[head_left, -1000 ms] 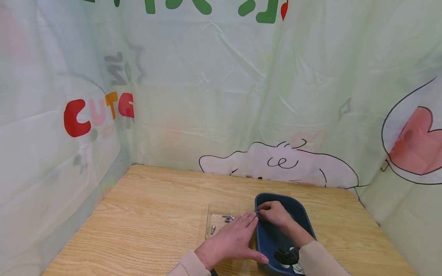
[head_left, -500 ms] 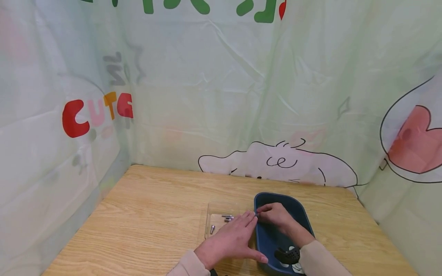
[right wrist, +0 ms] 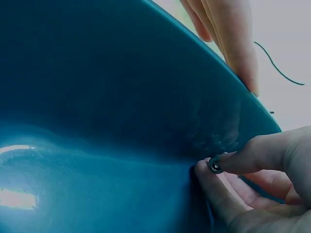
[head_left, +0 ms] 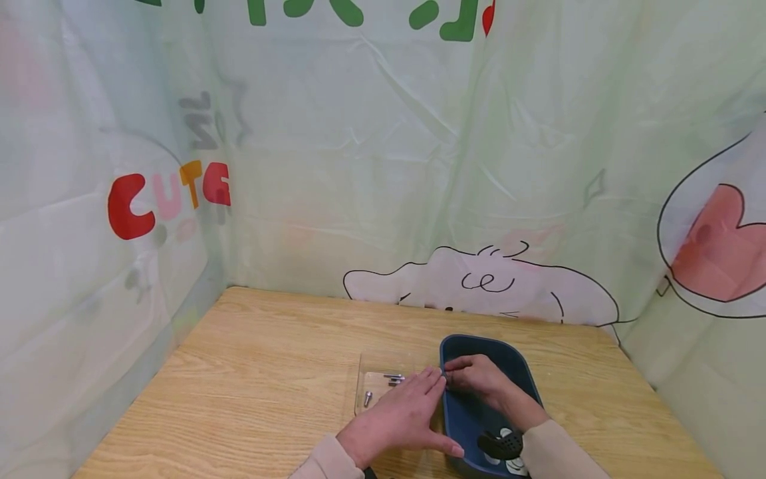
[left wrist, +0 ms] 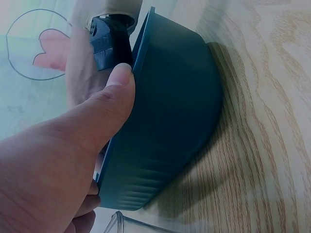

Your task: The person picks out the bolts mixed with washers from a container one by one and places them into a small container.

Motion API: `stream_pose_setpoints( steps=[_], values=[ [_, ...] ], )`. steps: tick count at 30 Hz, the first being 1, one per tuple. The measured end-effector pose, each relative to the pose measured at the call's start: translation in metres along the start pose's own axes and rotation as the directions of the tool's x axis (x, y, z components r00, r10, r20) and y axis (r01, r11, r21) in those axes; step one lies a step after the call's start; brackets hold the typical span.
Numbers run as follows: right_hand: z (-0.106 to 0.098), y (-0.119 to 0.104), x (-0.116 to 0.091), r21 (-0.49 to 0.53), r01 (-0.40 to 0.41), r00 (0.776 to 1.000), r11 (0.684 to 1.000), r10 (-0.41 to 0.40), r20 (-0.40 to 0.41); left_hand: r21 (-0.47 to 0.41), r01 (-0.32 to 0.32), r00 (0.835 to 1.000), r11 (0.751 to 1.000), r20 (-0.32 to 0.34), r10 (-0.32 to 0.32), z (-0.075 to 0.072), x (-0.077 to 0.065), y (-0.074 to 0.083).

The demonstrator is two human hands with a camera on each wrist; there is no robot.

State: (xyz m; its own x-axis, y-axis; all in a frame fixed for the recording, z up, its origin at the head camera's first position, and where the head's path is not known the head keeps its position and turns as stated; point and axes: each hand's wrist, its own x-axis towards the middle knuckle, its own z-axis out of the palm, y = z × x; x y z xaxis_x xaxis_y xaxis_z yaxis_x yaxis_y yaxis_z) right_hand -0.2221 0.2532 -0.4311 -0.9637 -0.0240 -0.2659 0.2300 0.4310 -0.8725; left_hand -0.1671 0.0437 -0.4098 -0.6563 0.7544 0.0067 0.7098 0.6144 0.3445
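A deep dark blue plastic bin (head_left: 479,412) stands on the table. Inside it, near the far left corner, my right hand (head_left: 479,378) pinches a small round metal piece (right wrist: 215,165) with a recess in its face between thumb and fingertips. Its kind cannot be made out. My left hand (head_left: 401,416) lies spread along the bin's left side, its straight fingers and thumb (left wrist: 120,77) touching the rim. Partly under the left hand is a clear plastic tray (head_left: 361,376) holding several small metal screws (head_left: 368,398).
The wooden table (head_left: 257,379) extends left of the tray and right of the bin. Behind and at both sides hangs a pale printed curtain (head_left: 335,166). A black wrist camera (head_left: 503,444) on the right arm overlaps the bin's near end, with white shapes beside it.
My right hand has shifted slightly down along the bin's inner wall, and the small dark spot at its fingertips no longer shows in the head view. The left hand stays in place.
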Motion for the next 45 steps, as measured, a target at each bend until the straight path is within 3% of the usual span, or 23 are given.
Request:
stream_pose_setpoints(
  steps=[10,26,34,45],
  values=[
    [0.005,0.0,0.001,-0.047,0.015,0.999,0.999,-0.016,-0.031,-0.002,-0.005,1.0,1.0,0.002,0.005,-0.001,0.0,0.0],
    [0.005,-0.002,-0.002,-0.005,0.006,0.998,1.0,-0.006,-0.065,0.013,-0.021,1.0,1.0,-0.007,0.021,0.002,-0.001,-0.001],
    [-0.002,-0.009,-0.008,0.064,0.052,0.997,0.997,-0.048,-0.052,-0.004,0.021,1.0,1.0,-0.008,-0.021,0.001,0.0,0.0],
    [-0.01,-0.021,-0.015,0.134,0.095,0.995,0.986,-0.093,-0.023,0.029,0.086,0.994,0.996,-0.063,-0.084,-0.004,-0.004,-0.001]
  ],
)
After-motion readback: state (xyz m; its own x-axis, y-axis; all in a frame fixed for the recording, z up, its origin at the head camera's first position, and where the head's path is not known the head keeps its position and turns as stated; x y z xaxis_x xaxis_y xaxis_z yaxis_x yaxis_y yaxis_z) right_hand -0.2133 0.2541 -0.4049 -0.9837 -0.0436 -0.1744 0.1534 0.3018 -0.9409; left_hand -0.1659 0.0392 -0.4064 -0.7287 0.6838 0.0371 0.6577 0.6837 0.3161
